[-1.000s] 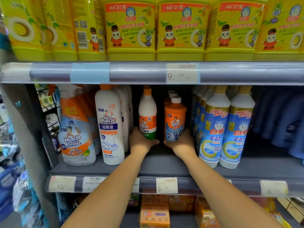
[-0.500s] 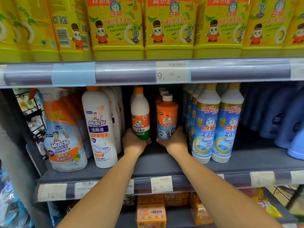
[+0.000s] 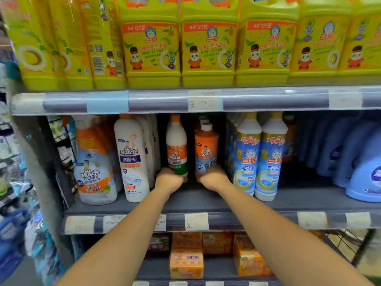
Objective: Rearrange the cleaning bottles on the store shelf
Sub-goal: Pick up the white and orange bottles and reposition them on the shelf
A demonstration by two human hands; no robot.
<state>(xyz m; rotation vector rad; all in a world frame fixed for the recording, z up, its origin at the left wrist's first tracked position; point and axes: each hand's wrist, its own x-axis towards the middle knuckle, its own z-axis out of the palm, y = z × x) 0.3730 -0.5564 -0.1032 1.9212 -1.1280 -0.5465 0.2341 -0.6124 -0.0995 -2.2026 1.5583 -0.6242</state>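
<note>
While both arms are stretched into the middle shelf [image 3: 206, 201], two bottles are held low down, one by each grip. The left grip [image 3: 169, 179] is clamped round the foot of the white bottle [image 3: 176, 145] with the orange cap, which rises upright above the curled fingers. The right grip [image 3: 213, 178] is clamped likewise round the foot of the orange bottle [image 3: 206, 147] with the white cap, held upright just beside the first with a dark gap between them. Both are kept well back from the shelf's front edge; whether their bases rest on it cannot be told. They are flanked by a tall white bottle [image 3: 131, 157] on the left and blue-labelled bottles [image 3: 248, 153] on the right. Yellow jugs [image 3: 151, 48] are ranged on the shelf above.
</note>
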